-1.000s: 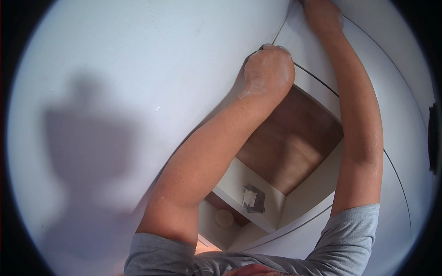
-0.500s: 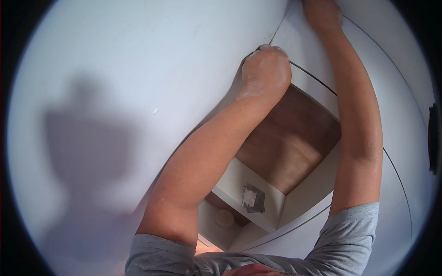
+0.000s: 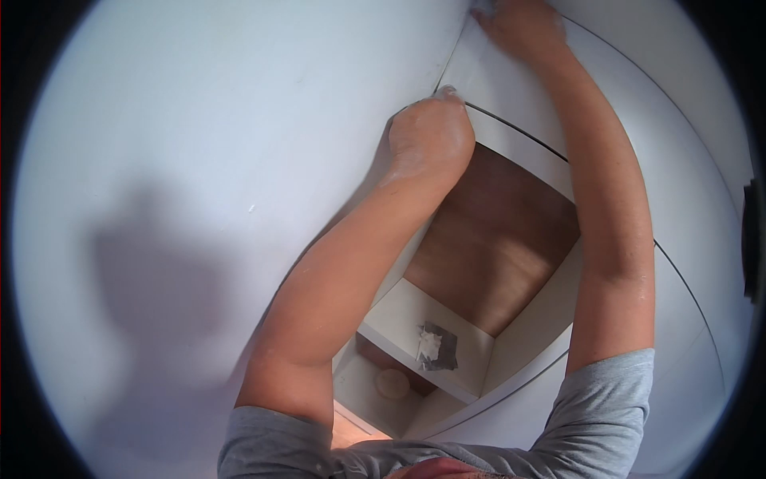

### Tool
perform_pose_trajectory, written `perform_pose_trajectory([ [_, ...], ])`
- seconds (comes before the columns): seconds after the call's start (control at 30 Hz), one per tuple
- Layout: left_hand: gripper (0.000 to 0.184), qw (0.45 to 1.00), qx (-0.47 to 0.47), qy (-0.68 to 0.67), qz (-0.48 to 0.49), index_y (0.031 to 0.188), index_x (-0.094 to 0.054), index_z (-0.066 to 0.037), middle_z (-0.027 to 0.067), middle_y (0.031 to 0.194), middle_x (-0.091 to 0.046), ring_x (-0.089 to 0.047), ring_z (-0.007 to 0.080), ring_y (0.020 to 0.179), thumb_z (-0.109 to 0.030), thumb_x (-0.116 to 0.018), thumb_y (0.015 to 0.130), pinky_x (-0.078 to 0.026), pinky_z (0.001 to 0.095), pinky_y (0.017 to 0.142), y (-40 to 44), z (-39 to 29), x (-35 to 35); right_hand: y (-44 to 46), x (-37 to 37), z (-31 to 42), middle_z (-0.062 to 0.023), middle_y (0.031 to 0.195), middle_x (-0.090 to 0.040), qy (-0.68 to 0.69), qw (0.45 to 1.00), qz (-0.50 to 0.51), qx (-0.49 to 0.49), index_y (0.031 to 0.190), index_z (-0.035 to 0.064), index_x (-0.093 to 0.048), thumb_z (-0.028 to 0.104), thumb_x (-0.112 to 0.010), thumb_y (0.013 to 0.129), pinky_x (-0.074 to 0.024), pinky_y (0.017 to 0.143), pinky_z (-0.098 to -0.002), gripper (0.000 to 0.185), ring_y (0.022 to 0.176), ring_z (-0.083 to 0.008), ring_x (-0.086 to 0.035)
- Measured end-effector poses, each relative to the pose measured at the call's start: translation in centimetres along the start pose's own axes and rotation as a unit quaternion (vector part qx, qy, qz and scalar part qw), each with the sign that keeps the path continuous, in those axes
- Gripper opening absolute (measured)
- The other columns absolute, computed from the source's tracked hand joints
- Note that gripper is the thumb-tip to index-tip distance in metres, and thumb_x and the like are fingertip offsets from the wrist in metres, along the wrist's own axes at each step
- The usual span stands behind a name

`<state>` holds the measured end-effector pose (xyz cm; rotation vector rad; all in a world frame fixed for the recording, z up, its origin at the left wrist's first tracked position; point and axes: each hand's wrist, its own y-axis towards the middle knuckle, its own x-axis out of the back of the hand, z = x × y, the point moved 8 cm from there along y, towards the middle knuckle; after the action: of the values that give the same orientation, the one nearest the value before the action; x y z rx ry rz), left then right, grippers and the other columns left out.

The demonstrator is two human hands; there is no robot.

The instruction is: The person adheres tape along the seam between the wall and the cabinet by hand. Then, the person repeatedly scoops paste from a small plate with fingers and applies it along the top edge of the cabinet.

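Observation:
My left hand (image 3: 431, 136), dusted with white, is closed at the seam where the white wall (image 3: 239, 120) meets the white cabinet (image 3: 519, 148). Its fingers are bent round, and what they hold, if anything, is hidden. Higher up, at the top edge of the view, my right hand (image 3: 523, 28) lies near the same seam. Its thumb side points left toward the wall, apart from the rest, and the other fingers are blurred and partly cut off. Below my left hand opens a compartment with a brown back panel (image 3: 495, 231).
On the shelf (image 3: 391, 315) lies a dark grey patch (image 3: 439, 347) with white material on it. A pale round object (image 3: 392, 384) sits in the lower compartment. At the right edge is a dark object (image 3: 750, 239). My shadow falls on the wall.
Both hands have shifted left in the view, my left hand also slightly down. More of the compartment shows, and more of my right hand, with its thumb side now visible.

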<state>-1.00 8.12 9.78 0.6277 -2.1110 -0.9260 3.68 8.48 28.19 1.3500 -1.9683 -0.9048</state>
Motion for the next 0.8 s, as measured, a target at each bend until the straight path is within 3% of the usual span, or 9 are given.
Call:
perform_pose_trajectory([
  [0.1, 0.04, 0.999, 0.005, 0.004, 0.044, 0.128, -0.054, 0.004, 0.0242, 0.101, -0.068, -0.066, 0.0386, 0.096, -0.007, -0.038, 0.093, -0.052, 0.0469, 0.085, -0.7, 0.1, 0.4, -0.8, 0.1, 0.4, -0.0199, 0.114, -0.065, 0.01, 0.999, -0.027, 0.015, 0.119, 0.0023, -0.063, 0.046, -0.052, 0.093, -0.0479, 0.09, -0.0478, 0.053, 0.108, -0.0346, -0.06],
  [0.2, 0.037, 1.0, -0.006, 0.023, 0.016, 0.122, -0.056, 0.007, 0.0222, 0.096, -0.07, -0.069, 0.0353, 0.093, -0.009, -0.044, 0.091, -0.054, 0.0434, 0.082, -1.2, 0.4, 0.2, -1.7, 0.5, 0.8, -0.0209, 0.124, -0.059, 0.012, 1.0, -0.006, 0.018, 0.125, 0.0033, -0.06, 0.046, -0.053, 0.092, -0.046, 0.092, -0.0509, 0.055, 0.114, -0.0354, -0.056],
  [0.3, 0.045, 1.0, -0.003, 0.009, 0.021, 0.132, -0.049, 0.01, 0.0225, 0.099, -0.07, -0.069, 0.0369, 0.094, -0.011, -0.04, 0.093, -0.053, 0.0445, 0.084, -1.8, 0.3, 0.7, -2.5, 0.8, 1.5, -0.0212, 0.132, -0.052, 0.013, 1.0, -0.008, 0.017, 0.13, 0.0036, -0.057, 0.046, -0.055, 0.091, -0.043, 0.095, -0.053, 0.057, 0.12, -0.0357, -0.051],
  [0.4, 0.052, 0.992, 0.044, 0.007, 0.121, 0.149, -0.03, -0.002, 0.0247, 0.123, -0.061, -0.057, 0.0404, 0.115, -0.012, -0.027, 0.098, -0.044, 0.0469, 0.101, -2.2, 0.3, 0.4, -3.9, 2.1, 2.3, -0.0206, 0.137, -0.048, 0.03, 0.999, 0.027, 0.027, 0.133, 0.0041, -0.055, 0.045, -0.055, 0.091, -0.0394, 0.099, -0.0537, 0.058, 0.125, -0.0351, -0.045],
  [0.63, 0.055, 0.99, 0.061, 0.012, 0.127, 0.151, -0.027, -0.002, 0.0247, 0.125, -0.06, -0.057, 0.0416, 0.116, -0.008, -0.028, 0.096, -0.044, 0.0466, 0.102, -2.9, 0.1, 0.8, -5.5, 1.9, 3.2, -0.0153, 0.14, -0.046, 0.064, 0.995, 0.069, 0.043, 0.134, 0.0057, -0.055, 0.044, -0.052, 0.094, -0.0336, 0.105, -0.0557, 0.056, 0.131, -0.0334, -0.039],
  [0.73, 0.058, 0.989, 0.05, 0.03, 0.136, 0.151, -0.025, -0.002, 0.0247, 0.125, -0.06, -0.057, 0.0417, 0.116, -0.006, -0.031, 0.094, -0.045, 0.0465, 0.101, -2.9, 0.1, 0.5, -6.4, 2.4, 3.6, -0.0155, 0.143, -0.045, 0.057, 0.996, 0.034, 0.055, 0.135, 0.0032, -0.053, 0.043, -0.051, 0.094, -0.0328, 0.106, -0.0546, 0.057, 0.134, -0.0328, -0.037],
  [0.8, 0.061, 0.988, 0.04, 0.035, 0.146, 0.152, -0.024, -0.003, 0.025, 0.124, -0.06, -0.057, 0.0416, 0.115, -0.004, -0.034, 0.092, -0.046, 0.0466, 0.1, -3.3, 0.1, 0.8, -7.8, 2.2, 4.7, -0.0132, 0.133, -0.055, 0.009, 0.986, -0.137, 0.093, 0.124, 0.0041, -0.061, 0.04, -0.059, 0.089, -0.0404, 0.096, -0.052, 0.05, 0.122, -0.0293, -0.048],
])
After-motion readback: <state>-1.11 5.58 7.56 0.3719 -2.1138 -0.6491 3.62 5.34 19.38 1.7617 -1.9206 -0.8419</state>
